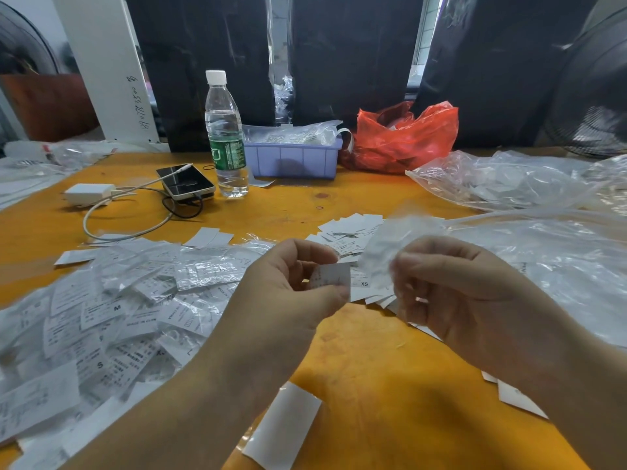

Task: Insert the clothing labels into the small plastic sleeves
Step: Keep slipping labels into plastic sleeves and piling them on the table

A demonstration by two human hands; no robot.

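My left hand (288, 293) pinches a small white clothing label (330, 276) between thumb and fingers, held above the orange table (373, 368). My right hand (451, 286) grips a small clear plastic sleeve (386, 252), blurred, just right of the label. The label's right edge sits close to the sleeve; I cannot tell whether it is inside. A loose stack of white labels (353, 232) lies behind my hands. A heap of labels in sleeves (112, 313) covers the table on the left.
A water bottle (225, 137), a phone (185, 181) with charger and cable, a purple bin (291, 157) and a red bag (403, 137) stand at the back. Clear plastic bags (529, 184) spread over the right side. A white label (285, 425) lies near the front edge.
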